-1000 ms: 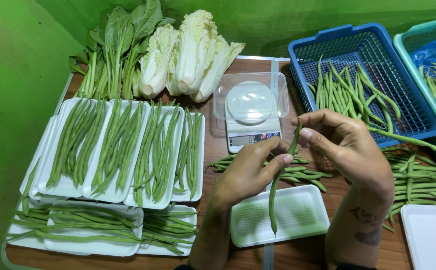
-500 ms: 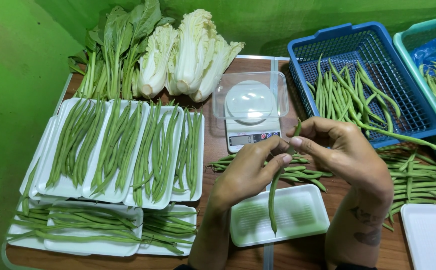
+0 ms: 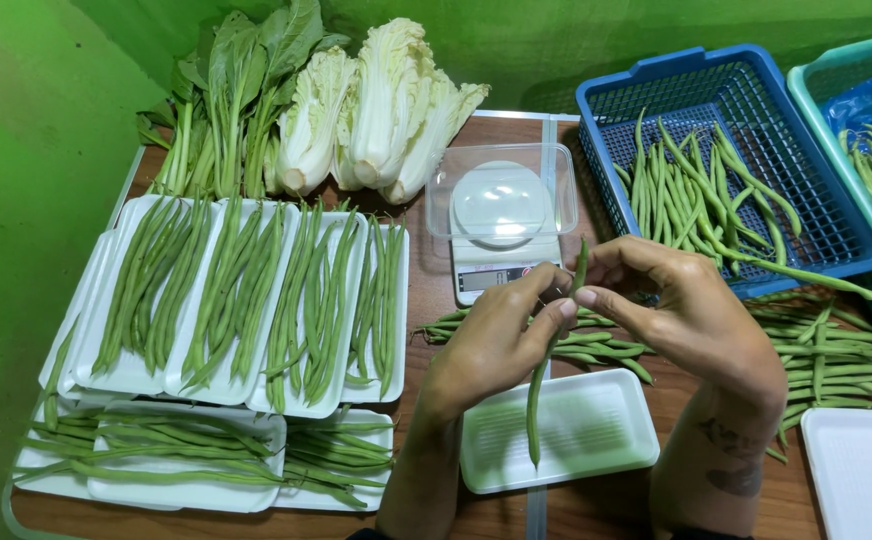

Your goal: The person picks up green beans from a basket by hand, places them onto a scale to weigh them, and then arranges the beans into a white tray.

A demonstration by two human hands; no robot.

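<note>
Head view. Both hands meet above the table (image 3: 476,180), over the empty white foam tray (image 3: 596,430) that lies at 6 o'clock of the scene. The left hand (image 3: 496,345) and the right hand (image 3: 691,320) both pinch 1 long green bean (image 3: 541,385). The bean hangs near vertical: its top end projects above the fingertips (image 3: 561,312) at 12 o'clock, and its lower end points to 6 o'clock, over the tray. The pictures do not show whether the tip touches the tray.

Change against the 2 earlier pictures: the hands stay in almost the same place, and the bean keeps its near-vertical hang. Only the fingertips at the top end shift slightly; the grip closes a little nearer to the top tip. No bean has left the hands, and the tray below is still empty.

Judgement: the work in hand is at the bean's top end, either inspection or tipping. The bean is not yet set down.

Surroundings:
- At 12 o'clock of the hands: a small white scale (image 3: 501,225) with a clear cover.
- At 1 to 2 o'clock: a blue basket (image 3: 806,140) with loose beans.
- At 3 o'clock: a loose pile of beans (image 3: 836,350) on the table.
- At 9 o'clock: filled white trays (image 3: 246,300) of beans in rows.
- At 11 o'clock: pale cabbages (image 3: 386,110) and leafy greens (image 3: 226,110).
</note>
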